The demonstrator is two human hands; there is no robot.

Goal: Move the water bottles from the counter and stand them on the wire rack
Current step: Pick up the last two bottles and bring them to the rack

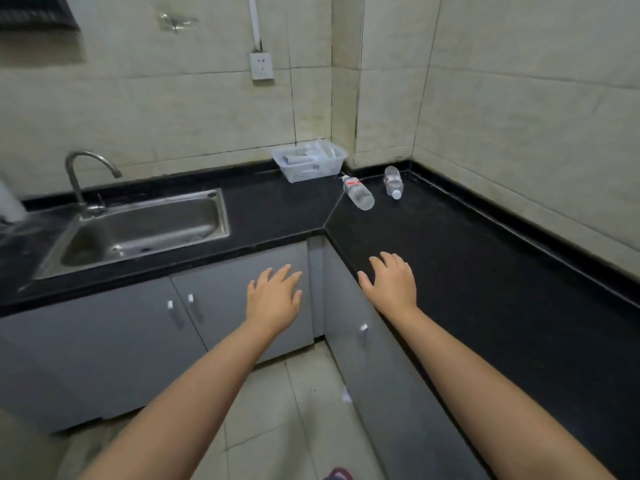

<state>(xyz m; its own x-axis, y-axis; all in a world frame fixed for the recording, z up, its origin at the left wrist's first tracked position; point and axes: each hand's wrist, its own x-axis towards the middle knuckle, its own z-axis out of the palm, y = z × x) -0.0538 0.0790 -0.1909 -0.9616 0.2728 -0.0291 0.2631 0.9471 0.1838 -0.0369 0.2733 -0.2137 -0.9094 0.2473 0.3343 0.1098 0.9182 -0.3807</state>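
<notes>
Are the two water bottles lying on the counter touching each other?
Apart. The head view shows bare black counter between the red-label bottle and the other bottle. Both lie on their sides.

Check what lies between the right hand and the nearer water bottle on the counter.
Head view: only bare black counter lies between the right hand and the nearer water bottle, which lies on its side.

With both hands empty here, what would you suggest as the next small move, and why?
Probably reach the right hand forward to the nearer water bottle. Both bottles lie on their sides near the counter's back corner, and both hands are open, well short of them.
</notes>
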